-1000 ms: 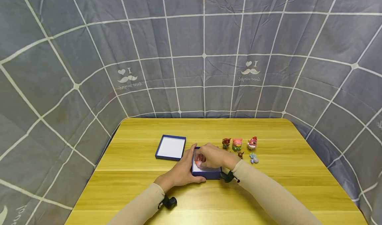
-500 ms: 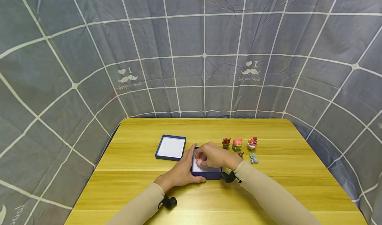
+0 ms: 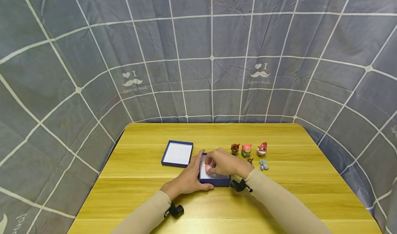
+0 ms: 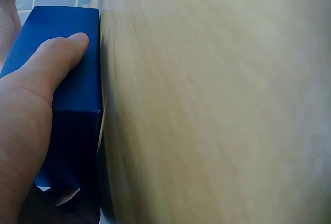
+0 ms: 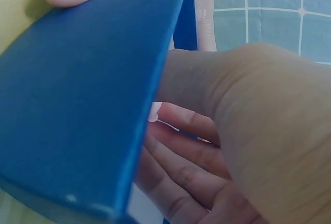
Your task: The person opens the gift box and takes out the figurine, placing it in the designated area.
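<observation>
A blue box [image 3: 218, 182] with a white inside stands on the table in front of me. My left hand [image 3: 187, 176] holds its near left corner, the thumb lying along the front wall, as the left wrist view also shows. Over the box's opening, my right hand [image 3: 225, 163] pinches a small pink figurine [image 3: 209, 169] with a bit of orange on it. In the right wrist view the fingers [image 5: 181, 177] reach down behind the blue wall, which hides most of the figurine; a pale pink part of it shows between them.
A blue-rimmed lid [image 3: 177, 153] lies white side up at the left. Behind my right wrist stand a red-brown figurine [image 3: 235, 148], a pink-headed one [image 3: 246, 150] and a red-hatted figurine [image 3: 262, 149]. Closer in are a partly hidden brown figurine [image 3: 250, 161] and a blue-grey one [image 3: 264, 164].
My right hand has shifted slightly right inside the box, with the pink figurine in its fingers. My left hand and the box stay where they were.
</observation>
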Motion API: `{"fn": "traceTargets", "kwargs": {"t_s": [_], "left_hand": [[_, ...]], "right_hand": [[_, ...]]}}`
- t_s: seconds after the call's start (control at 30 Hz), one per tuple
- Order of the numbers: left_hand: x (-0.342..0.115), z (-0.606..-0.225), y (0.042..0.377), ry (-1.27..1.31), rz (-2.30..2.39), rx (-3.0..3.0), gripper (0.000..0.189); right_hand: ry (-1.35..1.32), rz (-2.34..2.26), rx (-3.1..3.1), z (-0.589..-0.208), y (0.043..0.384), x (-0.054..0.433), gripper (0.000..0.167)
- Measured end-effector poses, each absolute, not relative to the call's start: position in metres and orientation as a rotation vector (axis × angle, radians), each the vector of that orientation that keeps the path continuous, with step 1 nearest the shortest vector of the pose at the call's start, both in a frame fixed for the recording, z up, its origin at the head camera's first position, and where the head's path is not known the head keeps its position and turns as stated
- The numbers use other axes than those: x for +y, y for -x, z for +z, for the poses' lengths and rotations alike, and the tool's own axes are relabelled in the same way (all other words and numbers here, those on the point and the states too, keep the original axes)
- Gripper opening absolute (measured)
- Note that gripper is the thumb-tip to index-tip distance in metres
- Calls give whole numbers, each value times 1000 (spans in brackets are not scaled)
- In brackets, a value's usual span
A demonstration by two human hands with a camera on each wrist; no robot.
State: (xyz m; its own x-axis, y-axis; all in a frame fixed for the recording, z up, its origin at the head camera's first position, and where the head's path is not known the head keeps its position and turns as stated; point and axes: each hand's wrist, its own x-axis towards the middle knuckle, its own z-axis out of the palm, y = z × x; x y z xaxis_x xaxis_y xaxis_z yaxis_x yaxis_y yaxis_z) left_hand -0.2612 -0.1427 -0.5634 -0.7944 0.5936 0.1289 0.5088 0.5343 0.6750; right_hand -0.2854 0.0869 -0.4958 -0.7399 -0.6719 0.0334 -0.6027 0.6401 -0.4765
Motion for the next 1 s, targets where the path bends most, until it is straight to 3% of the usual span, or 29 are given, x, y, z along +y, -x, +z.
{"fn": "traceTargets", "kwargs": {"t_s": [1.0], "left_hand": [[-138,-562,264,-945,1116,2648,142]], "right_hand": [[1046,-853,2717,-494,281,99,19]]}}
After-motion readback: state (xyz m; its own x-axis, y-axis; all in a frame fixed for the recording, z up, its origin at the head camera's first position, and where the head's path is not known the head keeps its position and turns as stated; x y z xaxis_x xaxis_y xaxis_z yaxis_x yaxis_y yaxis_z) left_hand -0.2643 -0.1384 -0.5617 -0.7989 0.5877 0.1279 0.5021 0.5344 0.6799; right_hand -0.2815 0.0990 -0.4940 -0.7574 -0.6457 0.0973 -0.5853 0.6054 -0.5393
